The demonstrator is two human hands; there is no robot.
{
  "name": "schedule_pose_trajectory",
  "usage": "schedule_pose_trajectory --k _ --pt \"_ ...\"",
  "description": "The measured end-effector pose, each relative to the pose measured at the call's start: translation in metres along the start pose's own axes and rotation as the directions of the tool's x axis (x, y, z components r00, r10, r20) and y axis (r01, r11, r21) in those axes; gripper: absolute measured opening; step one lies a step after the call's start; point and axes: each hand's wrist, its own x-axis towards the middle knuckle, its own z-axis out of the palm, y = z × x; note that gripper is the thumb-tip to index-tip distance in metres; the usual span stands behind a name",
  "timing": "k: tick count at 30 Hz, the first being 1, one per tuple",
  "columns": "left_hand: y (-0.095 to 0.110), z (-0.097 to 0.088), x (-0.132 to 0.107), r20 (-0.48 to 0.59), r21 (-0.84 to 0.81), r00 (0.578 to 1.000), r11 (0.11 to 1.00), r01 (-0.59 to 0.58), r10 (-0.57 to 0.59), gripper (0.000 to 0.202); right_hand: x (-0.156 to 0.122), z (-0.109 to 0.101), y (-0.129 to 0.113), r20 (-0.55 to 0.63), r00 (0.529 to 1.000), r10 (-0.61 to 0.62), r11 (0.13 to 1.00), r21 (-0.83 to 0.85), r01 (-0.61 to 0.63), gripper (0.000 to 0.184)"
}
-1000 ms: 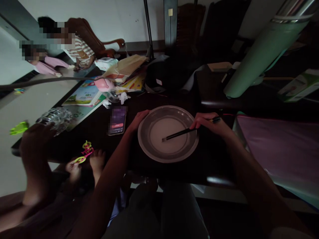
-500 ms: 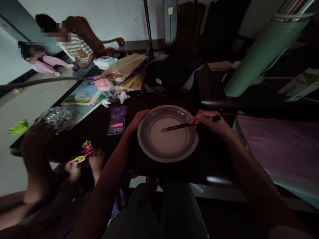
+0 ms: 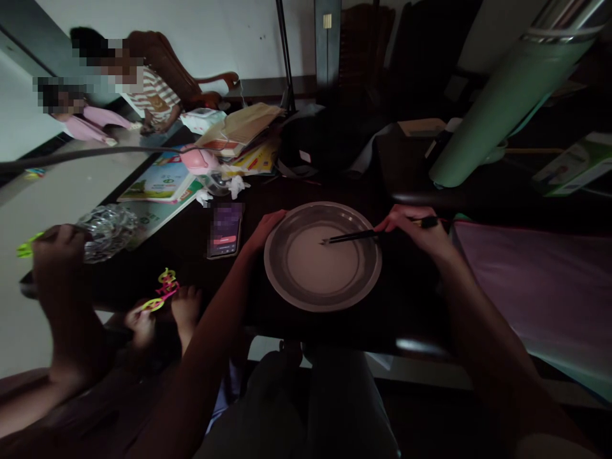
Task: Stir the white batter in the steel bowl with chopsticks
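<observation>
In the head view, a round metal basin (image 3: 275, 268) stands on the dark table in front of me, with pale, cloudy liquid (image 3: 318, 268) in it. My left hand (image 3: 269, 228) grips the basin's upper left rim; part of its fingers is hidden. My right hand (image 3: 414, 226) is closed around black chopsticks (image 3: 354, 236), just off the right rim. Their light tips point left over the middle of the liquid. Whether the tips touch the liquid I cannot tell.
A phone (image 3: 224, 231) lies left of the basin, near books (image 3: 160, 178) and crumpled tissues (image 3: 236, 186). Another person's hands (image 3: 184, 306) hold a pink-yellow toy (image 3: 165, 293) at lower left. A green thermos (image 3: 507, 108) and a purple folder (image 3: 535, 274) are on the right.
My right hand has shifted right with the chopsticks, and their tips have moved right and slightly up. My left hand and the basin stay put. Another person's raised hand at left has moved left.
</observation>
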Motion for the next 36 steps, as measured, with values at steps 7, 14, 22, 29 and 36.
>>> schedule_pose_trajectory --k 7,14,22,29,36 --pt "-0.002 -0.001 0.000 -0.011 0.032 1.000 0.999 -0.010 0.010 0.054 -0.001 0.009 -0.003 0.187 0.982 0.019 0.997 0.066 -0.032 0.039" --pt "-0.005 -0.001 0.001 0.008 0.023 1.000 1.000 0.002 -0.002 0.053 -0.002 -0.007 0.000 -0.034 0.999 0.024 0.996 0.084 -0.021 0.041" --pt "-0.002 0.000 0.001 0.008 -0.025 0.998 0.998 0.063 -0.063 0.053 -0.001 0.007 -0.006 0.132 0.990 0.046 0.998 0.029 -0.050 0.038" --pt "-0.002 0.000 0.000 0.014 -0.021 0.999 0.999 0.042 -0.042 0.051 -0.004 -0.008 0.000 0.087 0.994 0.059 0.988 0.139 -0.071 0.041" --pt "-0.005 0.000 0.001 0.013 -0.037 0.999 0.998 0.041 -0.041 0.054 0.000 0.000 -0.003 0.064 0.997 0.042 0.998 0.035 -0.045 0.039"
